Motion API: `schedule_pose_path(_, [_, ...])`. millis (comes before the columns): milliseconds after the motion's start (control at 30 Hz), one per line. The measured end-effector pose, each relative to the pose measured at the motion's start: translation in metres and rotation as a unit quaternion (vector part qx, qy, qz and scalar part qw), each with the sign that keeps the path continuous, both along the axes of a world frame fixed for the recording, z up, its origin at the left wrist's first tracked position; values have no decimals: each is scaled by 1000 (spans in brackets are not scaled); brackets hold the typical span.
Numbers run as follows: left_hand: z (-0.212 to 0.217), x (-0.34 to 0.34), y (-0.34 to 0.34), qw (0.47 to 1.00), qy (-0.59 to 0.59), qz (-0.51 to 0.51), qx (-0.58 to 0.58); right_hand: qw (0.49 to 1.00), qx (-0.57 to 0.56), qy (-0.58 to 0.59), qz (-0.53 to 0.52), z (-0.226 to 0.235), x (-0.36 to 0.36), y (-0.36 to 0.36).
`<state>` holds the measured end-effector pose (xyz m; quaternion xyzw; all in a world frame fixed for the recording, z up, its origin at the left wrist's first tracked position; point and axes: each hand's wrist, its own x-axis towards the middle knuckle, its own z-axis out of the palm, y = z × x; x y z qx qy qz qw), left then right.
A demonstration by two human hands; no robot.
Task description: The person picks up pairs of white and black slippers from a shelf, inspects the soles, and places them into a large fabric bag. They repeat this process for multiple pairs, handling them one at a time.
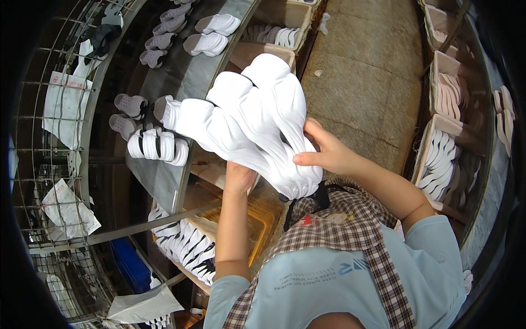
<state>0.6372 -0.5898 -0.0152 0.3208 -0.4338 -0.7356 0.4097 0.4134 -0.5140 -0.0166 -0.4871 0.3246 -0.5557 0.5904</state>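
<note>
I hold a pair of white foam slippers (246, 118) in front of my chest, soles and straps turned toward me. My left hand (239, 176) grips them from below, its fingers hidden behind the white foam. My right hand (324, 152) pinches the right edge near the heel end, thumb on top. The slippers hang above the edge of a grey conveyor belt (189, 77) on my left.
More white and grey slippers (158, 145) lie on the belt. Cardboard boxes of white slippers (441, 164) stand on the right, another box (279, 33) ahead. An orange crate (263, 219) and stacked black-and-white slippers (183, 244) sit below. A wire rack (49, 137) stands far left.
</note>
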Motion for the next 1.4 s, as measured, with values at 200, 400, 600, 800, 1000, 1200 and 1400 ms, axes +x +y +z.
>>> schedule_pose_path(200, [-10,12,-10,991,-66,13,-113,1000,-28,-6,3,-4,-2,-4])
schedule_pose_path(400, [-19,13,-9,977,-150,61,-138,965,-197,164,-61,1,-22,-29])
schedule_pose_path(600, [-4,-4,0,997,-49,17,-57,971,97,-209,59,-2,-19,-31])
schedule_pose_path(800, [9,-18,-4,998,62,2,20,984,64,-166,11,-13,2,-14])
schedule_pose_path(1000, [17,-31,7,971,225,-38,71,993,57,-99,7,-5,8,-6])
schedule_pose_path(1200, [16,-21,24,894,400,-154,132,877,115,-460,79,13,-10,-6])
schedule_pose_path(1400, [38,-26,21,916,365,-92,137,904,138,-400,64,-3,-8,-6])
